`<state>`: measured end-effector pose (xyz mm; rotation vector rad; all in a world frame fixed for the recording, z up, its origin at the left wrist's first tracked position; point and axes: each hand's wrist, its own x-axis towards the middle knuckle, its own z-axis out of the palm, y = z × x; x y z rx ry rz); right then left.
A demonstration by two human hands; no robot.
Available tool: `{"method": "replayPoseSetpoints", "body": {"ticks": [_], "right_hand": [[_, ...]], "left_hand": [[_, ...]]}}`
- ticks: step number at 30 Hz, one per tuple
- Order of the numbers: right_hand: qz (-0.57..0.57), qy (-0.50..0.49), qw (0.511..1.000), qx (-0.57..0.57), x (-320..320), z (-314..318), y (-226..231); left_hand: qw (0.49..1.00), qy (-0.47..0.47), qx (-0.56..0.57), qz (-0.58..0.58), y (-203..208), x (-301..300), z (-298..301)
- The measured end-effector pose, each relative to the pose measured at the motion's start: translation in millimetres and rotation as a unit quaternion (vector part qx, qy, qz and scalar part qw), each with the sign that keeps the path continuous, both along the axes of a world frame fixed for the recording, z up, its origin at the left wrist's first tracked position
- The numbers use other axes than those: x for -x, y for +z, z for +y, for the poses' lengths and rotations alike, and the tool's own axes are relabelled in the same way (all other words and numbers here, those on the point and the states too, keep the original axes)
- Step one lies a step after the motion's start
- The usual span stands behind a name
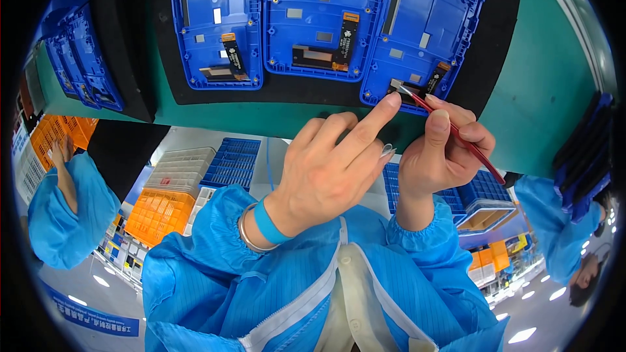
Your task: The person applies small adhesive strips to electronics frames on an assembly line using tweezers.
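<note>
My right hand point(443, 146) pinches a pair of red tweezers point(479, 154). Their pale tips rest at the black strip near the lower edge of the rightmost blue plastic housing point(407, 32). A black flex cable point(437, 78) lies beside that spot. My left hand point(332, 163) has its index finger stretched to the same edge, close to the tweezer tips. Its other fingers are curled, and a small clear piece point(387, 150) shows at the thumb side; the grip on it is partly hidden. Two more housings, the middle one point(313, 19) and the left one point(215, 13), carry similar flex cables.
The housings lie on a black mat point(499, 32) on a green bench point(515, 130). More blue housings point(85, 58) stand at the far left. Orange crates point(160, 215) and blue crates point(231, 163) are below the bench. Co-workers in blue sleeves point(72, 221) are at both sides.
</note>
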<state>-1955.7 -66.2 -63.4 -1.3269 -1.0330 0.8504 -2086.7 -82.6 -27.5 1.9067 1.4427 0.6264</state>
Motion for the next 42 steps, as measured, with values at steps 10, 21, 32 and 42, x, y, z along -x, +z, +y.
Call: {"method": "replayPoseSetpoints", "body": {"ticks": [10,21,32,42], "right_hand": [[-0.030,0.017,0.999,-0.004,-2.8,-0.1,-0.3],[0.030,-0.014,0.999,-0.010,-8.6,2.0,7.7],[0.146,0.137,0.961,0.189,2.7,4.3,78.9],[0.195,0.065,0.960,0.191,52.7,-19.9,64.4]], "left_hand": [[1.000,0.000,-0.008,-0.002,-2.2,-1.5,-0.8],[0.999,-0.009,0.040,0.027,10.9,4.7,9.2],[0.909,0.143,0.298,-0.256,32.7,47.0,-3.6],[0.916,0.123,0.299,-0.239,25.5,82.5,-10.8]]}}
